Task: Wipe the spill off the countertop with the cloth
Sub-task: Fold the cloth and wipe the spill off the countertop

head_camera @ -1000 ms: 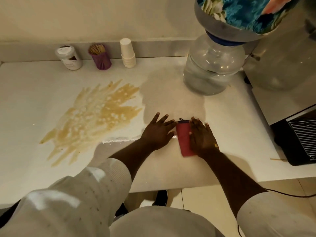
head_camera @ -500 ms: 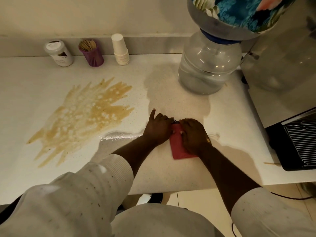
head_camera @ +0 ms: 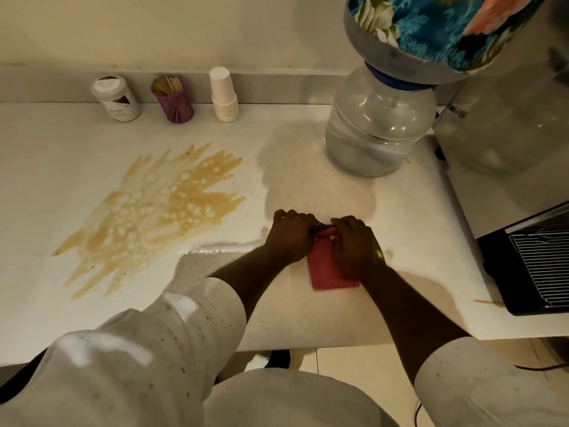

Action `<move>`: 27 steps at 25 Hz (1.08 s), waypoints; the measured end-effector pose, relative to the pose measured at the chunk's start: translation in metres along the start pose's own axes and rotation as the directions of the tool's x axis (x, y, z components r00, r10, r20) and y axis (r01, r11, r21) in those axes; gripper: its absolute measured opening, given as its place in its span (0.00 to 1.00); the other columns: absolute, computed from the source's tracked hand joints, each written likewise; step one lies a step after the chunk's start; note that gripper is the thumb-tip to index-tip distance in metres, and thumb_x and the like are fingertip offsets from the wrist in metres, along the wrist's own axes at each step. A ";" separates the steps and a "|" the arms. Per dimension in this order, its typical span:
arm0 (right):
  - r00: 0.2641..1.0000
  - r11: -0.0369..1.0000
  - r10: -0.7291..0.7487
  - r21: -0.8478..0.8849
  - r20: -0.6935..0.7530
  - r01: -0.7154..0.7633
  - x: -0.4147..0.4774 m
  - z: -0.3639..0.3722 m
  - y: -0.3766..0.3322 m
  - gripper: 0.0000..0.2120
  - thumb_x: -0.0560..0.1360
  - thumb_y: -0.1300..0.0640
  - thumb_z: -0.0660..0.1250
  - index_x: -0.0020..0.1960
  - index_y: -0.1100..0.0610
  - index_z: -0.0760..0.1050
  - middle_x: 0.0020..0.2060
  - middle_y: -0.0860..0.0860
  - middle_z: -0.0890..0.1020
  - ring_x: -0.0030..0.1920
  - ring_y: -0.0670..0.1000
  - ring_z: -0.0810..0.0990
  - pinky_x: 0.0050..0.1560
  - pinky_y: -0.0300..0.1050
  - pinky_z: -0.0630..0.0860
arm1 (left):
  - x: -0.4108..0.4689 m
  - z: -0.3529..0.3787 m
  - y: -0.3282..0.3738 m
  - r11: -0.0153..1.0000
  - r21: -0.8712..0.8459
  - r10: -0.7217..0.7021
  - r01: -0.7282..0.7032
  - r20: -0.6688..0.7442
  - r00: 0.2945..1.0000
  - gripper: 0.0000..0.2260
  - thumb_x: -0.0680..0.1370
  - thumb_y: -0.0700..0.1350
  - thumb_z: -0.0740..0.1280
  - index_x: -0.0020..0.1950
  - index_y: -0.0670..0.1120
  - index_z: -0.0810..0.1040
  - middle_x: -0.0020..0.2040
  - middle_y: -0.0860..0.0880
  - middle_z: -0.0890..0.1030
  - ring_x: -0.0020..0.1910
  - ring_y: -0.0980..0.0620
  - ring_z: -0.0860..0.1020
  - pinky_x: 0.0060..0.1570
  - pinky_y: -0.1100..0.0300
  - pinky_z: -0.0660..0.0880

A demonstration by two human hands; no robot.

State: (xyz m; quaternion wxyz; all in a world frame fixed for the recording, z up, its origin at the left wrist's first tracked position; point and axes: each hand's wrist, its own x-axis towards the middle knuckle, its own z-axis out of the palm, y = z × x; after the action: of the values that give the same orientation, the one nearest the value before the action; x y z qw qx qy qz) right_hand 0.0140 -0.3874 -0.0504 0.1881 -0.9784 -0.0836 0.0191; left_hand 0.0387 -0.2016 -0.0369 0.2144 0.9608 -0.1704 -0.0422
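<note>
A folded red cloth [head_camera: 331, 274] lies flat on the white countertop [head_camera: 308, 315], right of centre near the front edge. My left hand [head_camera: 289, 234] and my right hand [head_camera: 354, 245] both grip its far edge, fingers curled over it. The right hand covers much of the cloth's upper right part. A wide tan, streaky spill [head_camera: 154, 211] spreads over the countertop to the left of the hands, about a hand's width from the left hand. A thin wet line runs between the spill and the left wrist.
A large clear water bottle [head_camera: 375, 127] stands behind the hands under a floral-covered dispenser top [head_camera: 431, 29]. At the back wall stand a white jar [head_camera: 115, 98], a purple toothpick holder [head_camera: 174, 100] and stacked paper cups [head_camera: 224, 95]. A black appliance with a grille [head_camera: 538, 266] sits at right.
Both hands went from lying flat with spread fingers beside and on the cloth to curling their fingers around its far edge.
</note>
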 end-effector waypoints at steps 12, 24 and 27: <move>0.997 0.985 -0.079 0.153 -0.013 0.080 0.001 -0.017 -0.009 0.13 0.76 0.62 0.62 0.56 0.61 0.82 0.65 0.58 0.77 0.62 0.59 0.79 0.59 0.53 0.78 | -0.006 -0.001 -0.009 0.983 -0.185 -0.008 0.007 -0.004 1.000 0.09 0.76 0.49 0.68 0.53 0.47 0.80 0.48 0.50 0.86 0.47 0.47 0.82 0.57 0.58 0.59; 0.964 0.923 -0.257 0.275 -0.073 0.267 0.043 -0.009 -0.119 0.12 0.74 0.59 0.61 0.52 0.57 0.81 0.49 0.53 0.84 0.50 0.58 0.82 0.52 0.53 0.79 | -0.066 -0.093 -0.078 0.975 -0.195 -0.160 0.110 -0.259 0.953 0.09 0.67 0.50 0.68 0.44 0.49 0.83 0.38 0.49 0.85 0.40 0.46 0.82 0.57 0.52 0.71; 0.930 0.876 -0.353 0.312 -0.102 0.366 0.055 0.002 -0.172 0.11 0.75 0.60 0.63 0.54 0.57 0.81 0.50 0.53 0.84 0.50 0.57 0.82 0.52 0.52 0.79 | -0.098 -0.125 -0.110 0.971 -0.174 -0.216 0.165 -0.338 0.916 0.09 0.67 0.51 0.68 0.42 0.48 0.82 0.36 0.48 0.83 0.38 0.46 0.80 0.53 0.52 0.71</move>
State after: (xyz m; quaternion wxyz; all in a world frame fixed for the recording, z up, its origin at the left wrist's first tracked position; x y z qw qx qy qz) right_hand 0.0408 -0.2203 0.0115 0.3492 -0.9012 -0.2554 -0.0232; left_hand 0.0002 -0.0252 0.0298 0.3043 0.9469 -0.0308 0.0988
